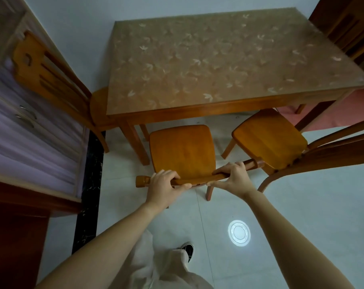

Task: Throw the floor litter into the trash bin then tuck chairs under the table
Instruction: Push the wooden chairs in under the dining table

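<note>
Now both hands, left hand [162, 184] and right hand [231, 176], fingers wrapped round chair [182, 151] backrest; seat outside desk [218, 110] (second chair [268, 142] untucked; no litter visible).

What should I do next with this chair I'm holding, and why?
Probably push the chair straight forward under the table. Both your left hand and right hand grip its top rail, and the seat sits almost wholly outside the table edge, with open floor beneath.
</note>
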The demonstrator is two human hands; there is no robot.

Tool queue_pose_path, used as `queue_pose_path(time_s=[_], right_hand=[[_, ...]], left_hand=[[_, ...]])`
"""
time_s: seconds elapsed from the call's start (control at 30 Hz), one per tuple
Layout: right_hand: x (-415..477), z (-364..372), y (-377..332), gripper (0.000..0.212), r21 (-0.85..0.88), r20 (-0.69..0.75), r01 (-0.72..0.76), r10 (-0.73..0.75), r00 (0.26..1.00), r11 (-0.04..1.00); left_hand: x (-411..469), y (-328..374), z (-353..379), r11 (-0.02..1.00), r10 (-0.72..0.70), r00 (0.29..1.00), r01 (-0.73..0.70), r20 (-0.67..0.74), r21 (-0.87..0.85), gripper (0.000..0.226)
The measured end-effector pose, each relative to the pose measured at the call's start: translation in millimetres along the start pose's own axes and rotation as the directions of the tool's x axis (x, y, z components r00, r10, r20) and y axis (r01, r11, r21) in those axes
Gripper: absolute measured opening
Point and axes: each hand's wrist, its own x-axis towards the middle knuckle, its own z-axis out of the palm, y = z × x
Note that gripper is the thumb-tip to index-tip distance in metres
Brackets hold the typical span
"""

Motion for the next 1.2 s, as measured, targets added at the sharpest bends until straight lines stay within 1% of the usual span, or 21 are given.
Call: queue_pose_path(time_s=[0.07,0.13,0.2,0.27,0.37,0.47,0.57,0.63,0.87,0.97,1.2], right_hand=[[-5,3,0,0.056,-0.104,-0.033,0.025,-0.028,0.999,0.994],[-9,4,0,0.064,-0.204,-0.087,0.042,-0.061,0.994,0.978],[-11,2,1,0.07,-0.239,-0.101,0.047,-0.072,0.992,0.97],[-14,1,3,0.07,-0.203,-0.092,0.044,-0.063,0.994,0.978],[-15,2,6,0.063,-0.082,-0.133,0.024,-0.035,0.991,0.996],[-12,3,7,0.058,-0.032,-0.147,0.026,-0.031,0.989,0.999],[-9,3,10,0.053,0.003,-0.159,0.027,-0.026,0.987,1.0],[-7,1,13,0.053,0.026,-0.172,0.013,-0.009,0.985,1.0],[0,-1,13,0.055,0.062,-0.178,-0.008,0.019,0.984,0.998],[7,-4,15,0.06,0.065,-0.179,-0.004,0.016,0.984,0.998],[36,-3,16,0.065,0.063,-0.178,0.003,0.008,0.984,0.998]], left_hand=[[-3,-6,-1,1.0,0.01,1.0,-0.01,0.008,0.019,0.047],[-10,-14,-2,0.999,-0.006,0.999,0.007,-0.049,0.035,0.047],[-15,-20,-3,0.999,-0.018,0.996,0.022,-0.092,0.044,0.048],[-16,-22,-3,0.998,0.004,0.997,0.001,-0.082,0.069,0.048],[-10,-24,-6,0.99,0.067,0.997,-0.062,-0.04,0.125,0.049],[0,-28,-13,0.982,0.133,0.991,-0.134,0.017,0.135,0.052],[10,-29,-18,0.981,0.146,0.988,-0.15,0.042,0.122,0.054],[14,-27,-17,0.98,0.144,0.989,-0.147,0.029,0.132,0.051],[22,-25,-13,0.977,0.187,0.982,-0.183,-0.02,0.109,0.046],[28,-25,-12,0.976,0.192,0.981,-0.188,-0.028,0.109,0.046],[60,-36,-20,0.975,0.184,0.983,-0.185,0.016,0.124,0.048]])
